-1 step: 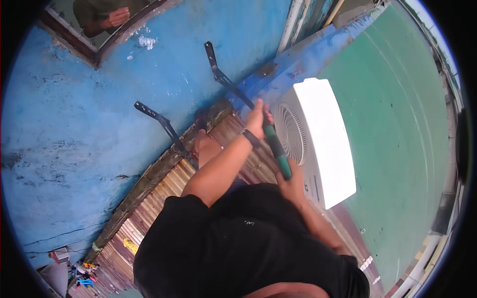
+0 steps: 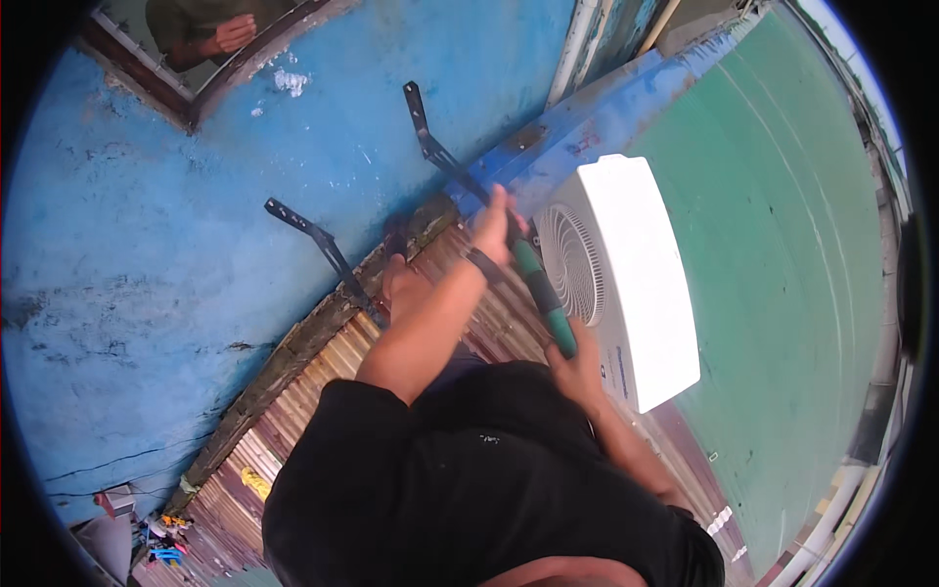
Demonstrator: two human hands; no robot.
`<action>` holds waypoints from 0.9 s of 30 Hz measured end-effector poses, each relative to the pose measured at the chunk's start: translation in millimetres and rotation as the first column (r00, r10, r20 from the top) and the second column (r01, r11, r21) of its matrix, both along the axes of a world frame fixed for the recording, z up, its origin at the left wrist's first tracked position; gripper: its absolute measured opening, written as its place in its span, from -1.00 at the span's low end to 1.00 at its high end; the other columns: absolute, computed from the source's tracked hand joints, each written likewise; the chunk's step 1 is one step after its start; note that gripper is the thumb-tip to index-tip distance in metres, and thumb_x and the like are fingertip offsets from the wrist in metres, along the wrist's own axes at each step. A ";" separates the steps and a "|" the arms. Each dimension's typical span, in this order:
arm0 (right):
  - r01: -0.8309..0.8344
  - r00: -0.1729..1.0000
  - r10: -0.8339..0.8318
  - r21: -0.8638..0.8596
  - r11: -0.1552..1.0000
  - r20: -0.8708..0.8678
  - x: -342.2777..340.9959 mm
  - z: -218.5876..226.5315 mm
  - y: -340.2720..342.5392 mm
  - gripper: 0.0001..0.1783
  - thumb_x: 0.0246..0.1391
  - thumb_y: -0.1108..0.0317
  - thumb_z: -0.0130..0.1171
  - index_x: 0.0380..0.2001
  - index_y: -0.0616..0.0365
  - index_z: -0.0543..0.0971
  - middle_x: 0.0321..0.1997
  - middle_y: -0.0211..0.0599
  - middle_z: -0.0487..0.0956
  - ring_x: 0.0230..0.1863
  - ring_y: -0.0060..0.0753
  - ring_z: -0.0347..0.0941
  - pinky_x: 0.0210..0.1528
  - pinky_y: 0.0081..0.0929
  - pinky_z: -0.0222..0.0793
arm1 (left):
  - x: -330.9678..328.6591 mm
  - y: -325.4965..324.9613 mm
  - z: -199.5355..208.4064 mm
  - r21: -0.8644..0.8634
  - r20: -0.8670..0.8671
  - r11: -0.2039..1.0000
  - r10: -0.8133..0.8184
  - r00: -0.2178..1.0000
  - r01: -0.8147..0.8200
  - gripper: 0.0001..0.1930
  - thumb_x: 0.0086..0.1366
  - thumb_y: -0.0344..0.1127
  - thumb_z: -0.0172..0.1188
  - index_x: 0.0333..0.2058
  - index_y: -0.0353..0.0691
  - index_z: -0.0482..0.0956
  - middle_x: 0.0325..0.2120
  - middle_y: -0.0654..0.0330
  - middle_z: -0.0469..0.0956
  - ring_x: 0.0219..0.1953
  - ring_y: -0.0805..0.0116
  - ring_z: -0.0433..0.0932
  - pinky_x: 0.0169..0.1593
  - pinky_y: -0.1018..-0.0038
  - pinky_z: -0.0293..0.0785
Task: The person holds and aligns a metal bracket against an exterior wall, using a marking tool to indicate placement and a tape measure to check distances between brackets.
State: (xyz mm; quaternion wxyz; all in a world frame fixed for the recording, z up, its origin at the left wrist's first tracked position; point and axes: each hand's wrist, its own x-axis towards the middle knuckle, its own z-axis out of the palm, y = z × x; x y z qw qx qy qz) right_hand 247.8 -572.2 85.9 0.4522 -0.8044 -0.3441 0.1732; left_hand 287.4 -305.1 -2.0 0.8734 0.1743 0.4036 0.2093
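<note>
In front of me, slanting beside the outdoor air-conditioner unit [image 2: 646, 284], is a long green tube-shaped tool [image 2: 546, 306] with a dark band; its exact kind I cannot make out. My left hand [image 2: 497, 235], slightly blurred, is closed round its dark far end, beside the tip of a black metal wall bracket [image 2: 440, 152]. Lower down, my right hand [image 2: 579, 360] grips the near end of the green tube, close to the unit's round fan grille [image 2: 572, 264]. A second black bracket [image 2: 323, 240] sticks out from the wall further left.
A blue wall [image 2: 147, 245] with a window frame [image 2: 186, 108] rises on the left. Rusty corrugated sheets [image 2: 284, 421] lie below me, with a bare foot [image 2: 394, 279] near the wall. A green sheet surface [image 2: 782, 293] spreads right. Coloured small items [image 2: 166, 538] lie at lower left.
My left hand and the far end of the tool have shifted slightly up and to the left. My right hand has stayed nearly in place.
</note>
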 end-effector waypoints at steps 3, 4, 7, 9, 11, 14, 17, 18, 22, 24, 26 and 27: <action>-0.076 0.993 0.078 0.026 0.997 -0.085 6.0 18.3 -24.4 -0.75 0.05 0.39 0.26 -0.21 0.21 0.50 -0.48 0.05 0.50 -0.44 0.16 0.48 -0.33 -0.18 0.38 | -38.8 73.4 -17.3 0.199 -0.016 0.972 0.130 0.991 -0.125 -0.56 0.42 0.03 0.20 -0.09 -0.31 0.53 -0.38 0.22 0.45 -0.35 0.30 0.53 -0.21 0.35 0.58; -0.131 0.981 0.131 0.009 0.991 -0.143 7.5 23.5 -30.2 -0.75 0.04 0.39 0.27 -0.21 0.22 0.51 -0.51 0.01 0.49 -0.46 0.06 0.49 -0.33 -0.22 0.38 | -54.1 93.4 -26.0 0.208 -0.021 0.968 0.148 0.989 -0.140 -0.57 0.45 -0.01 0.17 -0.02 -0.32 0.52 -0.34 0.22 0.47 -0.28 0.32 0.55 -0.12 0.37 0.59; -0.110 0.977 0.099 -0.043 0.993 -0.191 10.5 29.8 -41.9 -0.74 0.03 0.39 0.30 -0.21 0.22 0.54 -0.54 -0.08 0.46 -0.50 -0.20 0.42 -0.34 -0.31 0.37 | -77.6 74.6 -10.6 0.455 0.001 0.883 -0.128 0.992 0.113 -0.63 0.52 -0.11 0.07 0.06 -0.31 0.50 -0.30 0.23 0.50 -0.19 0.37 0.54 -0.03 0.44 0.55; -0.117 0.974 0.104 -0.056 0.992 -0.203 10.8 28.1 -43.4 -0.73 0.02 0.39 0.30 -0.21 0.23 0.54 -0.53 -0.09 0.46 -0.50 -0.26 0.39 -0.34 -0.33 0.36 | -94.9 61.0 -3.1 0.390 0.062 0.904 -0.212 0.975 0.172 -0.63 0.52 -0.14 0.07 0.09 -0.31 0.49 -0.27 0.23 0.51 -0.19 0.37 0.52 -0.04 0.46 0.54; -0.091 0.950 0.080 -0.022 0.996 -0.302 10.6 19.1 -41.6 -0.71 0.02 0.38 0.31 -0.19 0.25 0.54 -0.50 -0.14 0.45 -0.46 -0.35 0.35 -0.33 -0.36 0.34 | -108.5 57.6 -0.8 0.284 0.169 0.937 -0.257 0.952 0.203 -0.60 0.47 -0.10 0.14 0.06 -0.31 0.51 -0.28 0.27 0.48 -0.23 0.40 0.47 -0.08 0.49 0.53; -0.151 0.943 0.168 0.080 0.985 -0.288 20.1 -4.6 -42.5 -0.76 0.10 0.42 0.27 -0.15 0.22 0.56 -0.46 -0.42 0.52 -0.55 -0.64 0.40 -0.50 -0.56 0.31 | -112.1 56.6 2.4 0.216 0.190 0.975 -0.100 0.977 0.057 -0.65 0.47 -0.05 0.14 -0.05 -0.25 0.57 -0.35 0.32 0.46 -0.30 0.43 0.46 -0.11 0.47 0.52; -0.172 0.934 0.194 0.101 0.980 -0.300 24.1 -7.9 -40.7 -0.76 0.10 0.41 0.27 -0.15 0.21 0.56 -0.47 -0.46 0.51 -0.55 -0.66 0.40 -0.51 -0.58 0.31 | -108.0 52.1 5.6 0.143 0.201 0.989 0.018 0.979 -0.047 -0.63 0.43 -0.02 0.18 -0.11 -0.25 0.57 -0.33 0.30 0.43 -0.31 0.42 0.44 -0.11 0.47 0.53; -0.176 0.931 0.198 0.098 0.979 -0.306 24.9 -7.6 -40.2 -0.75 0.10 0.41 0.27 -0.14 0.21 0.56 -0.47 -0.45 0.50 -0.55 -0.65 0.39 -0.51 -0.58 0.30 | -108.0 50.9 7.4 0.121 0.203 0.990 0.044 0.978 -0.070 -0.63 0.42 -0.02 0.19 -0.11 -0.26 0.57 -0.31 0.29 0.43 -0.30 0.41 0.45 -0.11 0.46 0.53; -0.185 0.931 0.201 0.083 0.979 -0.305 25.2 -2.2 -38.3 -0.75 0.08 0.42 0.27 -0.15 0.20 0.56 -0.48 -0.46 0.48 -0.56 -0.66 0.38 -0.52 -0.57 0.28 | -108.9 48.0 9.4 0.132 0.191 0.991 -0.006 0.982 -0.020 -0.61 0.40 -0.01 0.20 -0.09 -0.27 0.57 -0.30 0.28 0.43 -0.26 0.40 0.48 -0.09 0.45 0.56; -0.158 0.926 0.185 0.109 0.981 -0.328 23.0 0.5 -37.7 -0.74 0.06 0.43 0.28 -0.15 0.19 0.56 -0.47 -0.47 0.47 -0.54 -0.67 0.35 -0.50 -0.58 0.26 | -109.2 47.6 10.7 0.183 0.158 0.983 -0.028 0.987 -0.001 -0.61 0.41 -0.03 0.21 -0.08 -0.28 0.58 -0.27 0.27 0.47 -0.19 0.37 0.52 -0.04 0.43 0.59; -0.126 0.895 0.169 0.131 0.983 -0.412 21.3 11.7 -35.5 -0.75 0.06 0.45 0.29 -0.16 0.21 0.55 -0.49 -0.46 0.45 -0.52 -0.65 0.35 -0.48 -0.56 0.27 | -109.9 49.6 11.9 0.251 0.145 0.968 -0.035 0.989 -0.002 -0.63 0.42 -0.06 0.21 -0.07 -0.29 0.58 -0.22 0.24 0.51 -0.16 0.36 0.53 -0.01 0.43 0.58; -0.090 0.855 0.152 0.146 0.985 -0.495 20.9 14.5 -34.3 -0.75 0.06 0.47 0.31 -0.17 0.23 0.53 -0.51 -0.46 0.43 -0.50 -0.63 0.35 -0.47 -0.54 0.27 | -110.9 50.2 11.9 0.316 0.130 0.949 -0.043 0.991 -0.001 -0.64 0.43 -0.09 0.21 -0.05 -0.30 0.59 -0.16 0.21 0.55 -0.13 0.35 0.54 0.03 0.44 0.58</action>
